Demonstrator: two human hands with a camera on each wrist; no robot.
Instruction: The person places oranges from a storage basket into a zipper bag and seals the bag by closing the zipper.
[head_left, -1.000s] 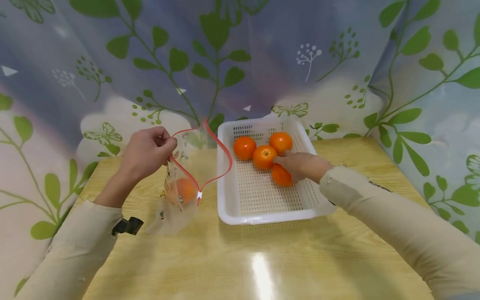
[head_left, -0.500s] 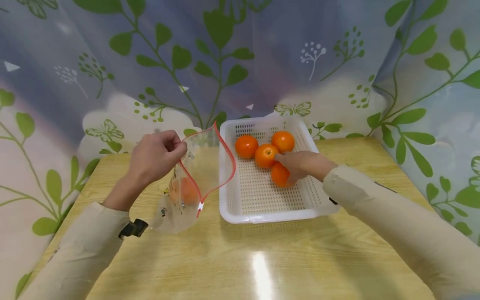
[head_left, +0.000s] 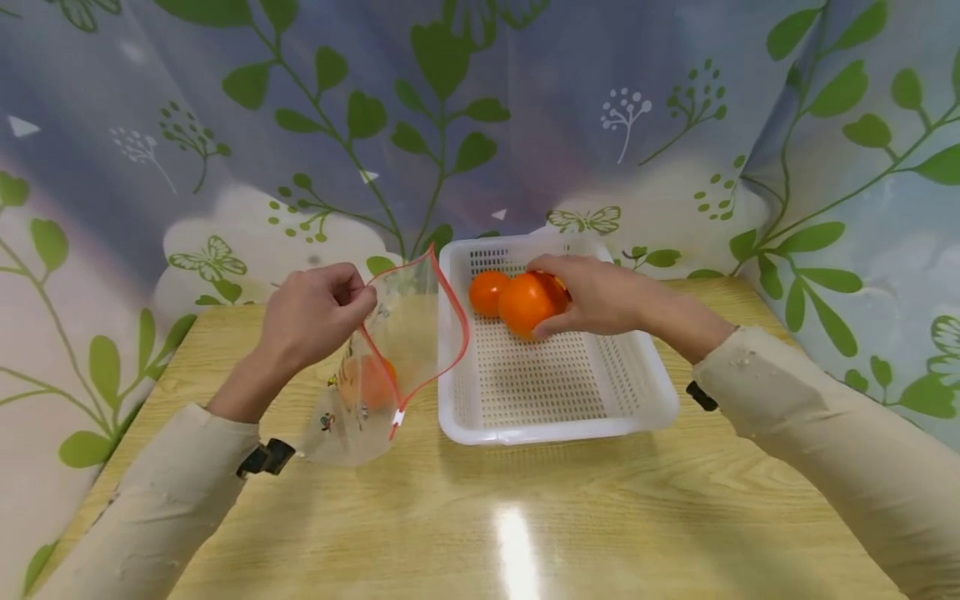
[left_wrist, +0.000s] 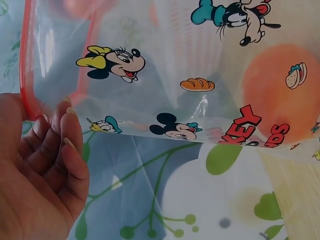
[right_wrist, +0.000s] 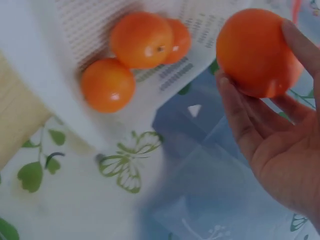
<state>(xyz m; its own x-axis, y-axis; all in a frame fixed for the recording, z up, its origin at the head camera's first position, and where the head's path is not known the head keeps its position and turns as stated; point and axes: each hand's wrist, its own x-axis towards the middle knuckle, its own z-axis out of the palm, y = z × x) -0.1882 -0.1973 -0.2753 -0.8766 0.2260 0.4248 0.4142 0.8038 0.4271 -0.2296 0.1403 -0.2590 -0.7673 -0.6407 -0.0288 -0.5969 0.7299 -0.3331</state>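
Observation:
My left hand [head_left: 311, 312] pinches the red zip rim of a clear zip bag [head_left: 412, 333], whose mouth gapes open toward the basket. Cartoon prints cover the bag [left_wrist: 165, 100], and an orange [left_wrist: 280, 95] shows through its plastic near the bottom. In my right hand [head_left: 600, 296] is another orange [head_left: 528, 304], gripped between thumb and fingers above the white basket [head_left: 558, 435]. The right wrist view shows this held orange [right_wrist: 257, 52] apart from three oranges lying in the basket, the nearest orange [right_wrist: 107, 85] by its wall.
The perforated basket stands on a wooden table [head_left: 420, 517], just right of the bag. A patterned curtain [head_left: 525, 125] with leaves and butterflies hangs right behind the table and at its sides.
My right hand has taken hold of the front orange and lifted it up from the basket floor. The left hand keeps its pinch on the bag, which moved slightly right at first.

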